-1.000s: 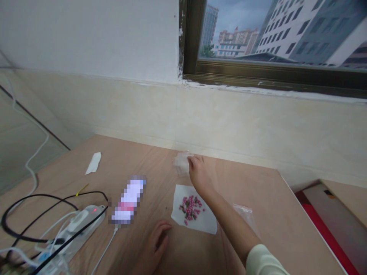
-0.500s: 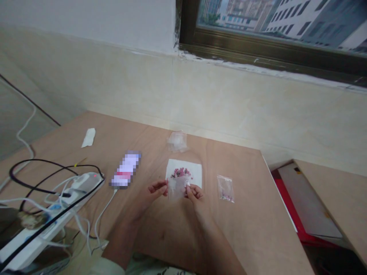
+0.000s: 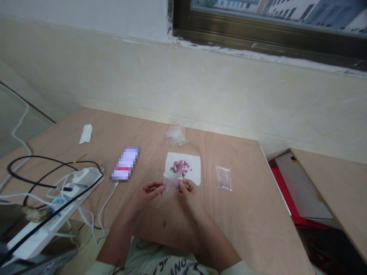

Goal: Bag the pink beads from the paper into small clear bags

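Seen from the head-worn camera, a person sits at a plywood table (image 3: 243,198) with both forearms reaching forward. The left hand (image 3: 150,190) and right hand (image 3: 187,190) face each other, fingertips pinching opposite edges of a small clear plastic bag (image 3: 171,185). The bag stands roughly upright, its long axis pointing away from the person, and its far end overlaps the near edge of a white paper square (image 3: 193,175). Its mouth and contents are hard to make out through the glare, and a thin red mark shows at its left edge.

On the paper lies a cluster of pink beads (image 3: 180,166). Just right of it, a small zip bag (image 3: 223,178) holds a few beads. Beyond the paper lies a crumpled clear bag (image 3: 175,135). Further left are a pixelated, unreadable oblong (image 3: 125,163), a white power strip (image 3: 54,214) and a white tissue (image 3: 85,133).
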`<state>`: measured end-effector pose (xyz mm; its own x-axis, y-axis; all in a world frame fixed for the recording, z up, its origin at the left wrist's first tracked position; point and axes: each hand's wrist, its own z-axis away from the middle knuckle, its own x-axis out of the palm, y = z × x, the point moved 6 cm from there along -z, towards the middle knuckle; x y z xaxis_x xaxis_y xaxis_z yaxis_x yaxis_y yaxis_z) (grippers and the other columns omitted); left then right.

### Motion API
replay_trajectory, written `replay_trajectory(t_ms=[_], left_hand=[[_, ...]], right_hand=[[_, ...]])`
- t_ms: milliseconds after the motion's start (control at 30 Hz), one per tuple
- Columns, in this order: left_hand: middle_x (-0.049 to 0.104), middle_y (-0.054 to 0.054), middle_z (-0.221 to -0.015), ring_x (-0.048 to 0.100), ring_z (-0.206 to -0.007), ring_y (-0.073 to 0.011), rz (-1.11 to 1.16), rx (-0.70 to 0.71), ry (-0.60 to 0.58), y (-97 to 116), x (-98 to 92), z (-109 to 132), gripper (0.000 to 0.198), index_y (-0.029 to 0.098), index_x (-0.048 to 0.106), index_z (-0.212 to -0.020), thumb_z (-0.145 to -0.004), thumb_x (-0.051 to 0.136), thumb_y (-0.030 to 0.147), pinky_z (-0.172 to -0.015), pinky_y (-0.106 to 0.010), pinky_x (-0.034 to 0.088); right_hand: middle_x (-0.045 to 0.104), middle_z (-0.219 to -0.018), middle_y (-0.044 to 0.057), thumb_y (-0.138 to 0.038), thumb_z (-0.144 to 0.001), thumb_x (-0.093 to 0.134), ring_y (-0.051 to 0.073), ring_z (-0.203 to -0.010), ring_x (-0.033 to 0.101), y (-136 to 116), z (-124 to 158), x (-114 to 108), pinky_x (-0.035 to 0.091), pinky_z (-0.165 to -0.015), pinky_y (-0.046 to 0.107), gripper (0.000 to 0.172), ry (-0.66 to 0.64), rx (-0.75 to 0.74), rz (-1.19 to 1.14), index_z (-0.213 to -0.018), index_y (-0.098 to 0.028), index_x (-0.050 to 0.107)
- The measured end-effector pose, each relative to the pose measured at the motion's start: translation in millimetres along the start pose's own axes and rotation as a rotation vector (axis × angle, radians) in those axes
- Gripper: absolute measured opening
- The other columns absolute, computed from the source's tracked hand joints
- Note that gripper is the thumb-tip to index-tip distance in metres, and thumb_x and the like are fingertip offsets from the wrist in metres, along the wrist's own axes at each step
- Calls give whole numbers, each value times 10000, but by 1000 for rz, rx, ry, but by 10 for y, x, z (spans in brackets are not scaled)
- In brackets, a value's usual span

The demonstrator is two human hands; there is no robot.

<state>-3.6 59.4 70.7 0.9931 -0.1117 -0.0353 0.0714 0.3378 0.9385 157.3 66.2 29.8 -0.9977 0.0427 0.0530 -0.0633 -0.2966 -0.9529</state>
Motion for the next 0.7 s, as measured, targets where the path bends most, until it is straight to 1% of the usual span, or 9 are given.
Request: replay_trajectory(t_ms=[33, 133, 167, 200, 233, 300, 333, 467, 700], left_hand=[[647, -2, -728, 575, -738, -153, -36, -2, 15, 12, -9, -1, 178, 165, 621, -735, -611, 605, 292, -694, -250, 436], [633, 8, -661, 570, -672, -142, -150, 13, 30, 85, -12, -4, 164, 155, 609, -673, -594, 608, 299, -645, -240, 439], [625, 12, -637, 565, -648, -137, -186, 26, 22, 119, -4, -3, 162, 153, 604, -657, -597, 601, 303, -628, -235, 437], [617, 15, -616, 558, -627, -131, -225, 44, 8, 156, 11, 1, 164, 150, 600, -644, -606, 591, 310, -611, -231, 434], [609, 16, -600, 551, -611, -128, -270, 64, -11, 192, 29, 6, 170, 149, 597, -636, -619, 578, 317, -595, -227, 430], [592, 17, -577, 534, -588, -122, -374, 110, -33, 258, 61, 22, 188, 146, 594, -619, -642, 557, 329, -571, -221, 417], [585, 18, -572, 526, -580, -120, -423, 134, -36, 283, 72, 30, 194, 147, 595, -613, -650, 550, 332, -562, -218, 410], [594, 14, -617, 536, -616, -122, -492, 190, -57, 308, 97, 57, 201, 157, 607, -623, -684, 527, 331, -589, -215, 409], [641, -18, -781, 569, -758, -146, -395, 181, -211, 233, 159, 68, 218, 167, 633, -787, -730, 478, 309, -698, -238, 430]], right_hand=[[574, -729, 41, -329, -671, 516, 148, -664, 524, -34, 15, -21, 391, -624, 278, 262, 42, -32, 59, -853, -142, 495], [535, -830, 52, -282, -639, 556, 160, -767, 491, -266, 134, -93, 374, -687, 287, 270, 259, -200, 277, -859, -153, 468], [525, -817, 43, -283, -655, 544, 153, -758, 482, -351, 183, -62, 371, -681, 278, 223, 266, -245, 329, -826, -158, 470], [519, -777, 29, -291, -683, 518, 142, -723, 477, -419, 222, 3, 371, -655, 264, 169, 217, -267, 360, -785, -164, 473], [514, -722, 14, -299, -713, 486, 128, -673, 472, -468, 253, 94, 369, -617, 247, 136, 125, -269, 371, -744, -167, 474], [504, -644, -6, -313, -747, 448, 110, -600, 461, -523, 302, 269, 355, -550, 220, 160, -51, -240, 367, -686, -168, 478], [503, -623, -10, -316, -753, 442, 105, -581, 459, -536, 316, 328, 349, -532, 214, 176, -101, -223, 366, -671, -166, 483], [495, -553, -16, -316, -748, 454, 99, -535, 460, -514, 286, 391, 344, -510, 211, 209, -147, -179, 362, -623, -155, 499], [535, -528, 9, -291, -729, 468, 109, -505, 494, -413, 214, 302, 374, -494, 221, 219, -151, -82, 276, -600, -135, 551]])
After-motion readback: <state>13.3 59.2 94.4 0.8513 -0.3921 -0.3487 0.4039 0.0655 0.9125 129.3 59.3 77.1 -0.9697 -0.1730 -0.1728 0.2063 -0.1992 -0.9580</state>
